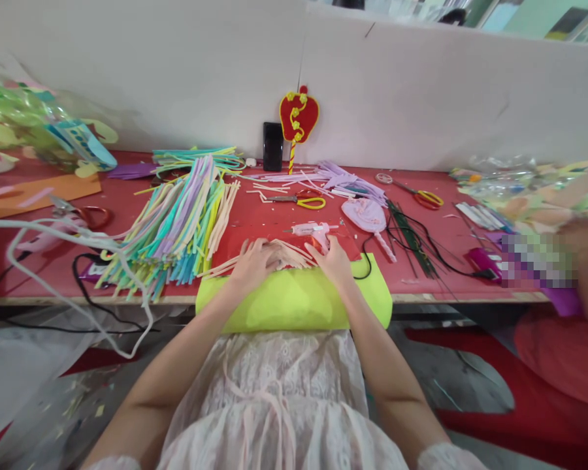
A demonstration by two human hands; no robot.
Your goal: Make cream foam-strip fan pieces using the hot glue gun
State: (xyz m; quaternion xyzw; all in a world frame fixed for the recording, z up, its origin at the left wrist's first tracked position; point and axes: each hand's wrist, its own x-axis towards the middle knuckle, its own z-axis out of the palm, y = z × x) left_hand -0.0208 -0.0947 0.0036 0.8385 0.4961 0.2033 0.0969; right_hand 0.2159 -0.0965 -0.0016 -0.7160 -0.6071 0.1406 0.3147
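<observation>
The person's left hand bends its fingers over thin peach strips at the front edge of a red table; whether it pinches them cannot be told. The right hand has its fingers curled at the handle of a pink glue gun, though how firmly it grips is unclear. The nozzle points left, just beyond the left fingers. Good handling here means keeping that tip clear of skin and the strips flat and side by side. Beneath the forearms lies a lime-green cloth. Farther out are a bundle of coloured stems on the left, yellow-and-red-handled scissors ahead, and a lilac heart-shaped piece to the right.
</observation>
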